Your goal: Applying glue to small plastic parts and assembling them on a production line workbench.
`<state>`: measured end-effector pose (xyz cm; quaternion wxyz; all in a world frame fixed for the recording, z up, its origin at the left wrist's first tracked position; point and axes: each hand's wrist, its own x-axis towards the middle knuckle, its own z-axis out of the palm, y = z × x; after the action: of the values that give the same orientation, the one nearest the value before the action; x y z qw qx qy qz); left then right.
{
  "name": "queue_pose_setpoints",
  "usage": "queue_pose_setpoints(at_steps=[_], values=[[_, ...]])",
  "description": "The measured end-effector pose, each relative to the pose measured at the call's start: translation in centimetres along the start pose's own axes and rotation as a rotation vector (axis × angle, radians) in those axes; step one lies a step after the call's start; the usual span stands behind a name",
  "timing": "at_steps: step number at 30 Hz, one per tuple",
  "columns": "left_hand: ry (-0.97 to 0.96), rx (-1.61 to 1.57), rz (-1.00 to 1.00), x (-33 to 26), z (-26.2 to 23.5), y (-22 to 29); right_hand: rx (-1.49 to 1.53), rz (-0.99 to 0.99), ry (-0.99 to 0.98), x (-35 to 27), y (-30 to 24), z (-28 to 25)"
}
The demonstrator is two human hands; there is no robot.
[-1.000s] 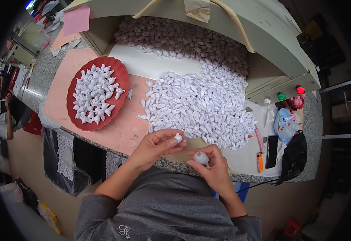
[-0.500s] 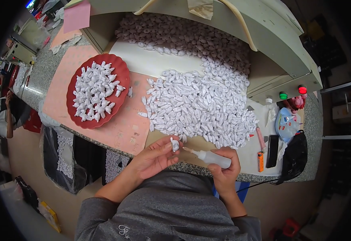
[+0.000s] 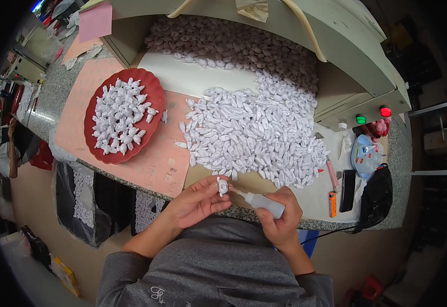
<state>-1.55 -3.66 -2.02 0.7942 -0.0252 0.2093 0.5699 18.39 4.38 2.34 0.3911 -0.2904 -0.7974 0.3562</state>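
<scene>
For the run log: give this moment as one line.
left hand: pinches small white piece | right hand: holds squeeze bottle, nozzle at piece | white pile behind | red tray left

One red plate [image 3: 149, 89] on the left, one squeeze bottle [image 3: 267, 202] near, one orange lighter [image 3: 333, 204], one black phone [image 3: 347, 183], two round buttons, green [image 3: 361, 119] and red [image 3: 385, 111], on the right. Small white pieces [image 3: 254, 133]: too many to count.

White plastic pieces [image 3: 254, 138] heap beside a red tray [image 3: 154, 92], on a pink mat [image 3: 162, 163].
</scene>
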Motion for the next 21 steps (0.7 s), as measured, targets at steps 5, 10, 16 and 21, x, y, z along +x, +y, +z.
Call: queue_pose_setpoints(at_steps=[5, 10, 16, 21], values=[[0.022, 0.005, 0.001, -0.11, 0.1, -0.02, 0.005, -0.012, 0.004, 0.03, 0.04, 0.07], [0.017, 0.001, -0.004, 0.0, -0.11, -0.07, 0.014, -0.013, -0.014, 0.19, -0.2, 0.04], [0.041, 0.034, 0.01, -0.17, 0.04, 0.04, 0.096, 0.054, -0.039, 0.48, -0.34, -0.18], [0.07, 0.063, 0.022, -0.32, 0.2, 0.08, 0.132, 0.093, -0.072, 0.53, -0.37, -0.41]])
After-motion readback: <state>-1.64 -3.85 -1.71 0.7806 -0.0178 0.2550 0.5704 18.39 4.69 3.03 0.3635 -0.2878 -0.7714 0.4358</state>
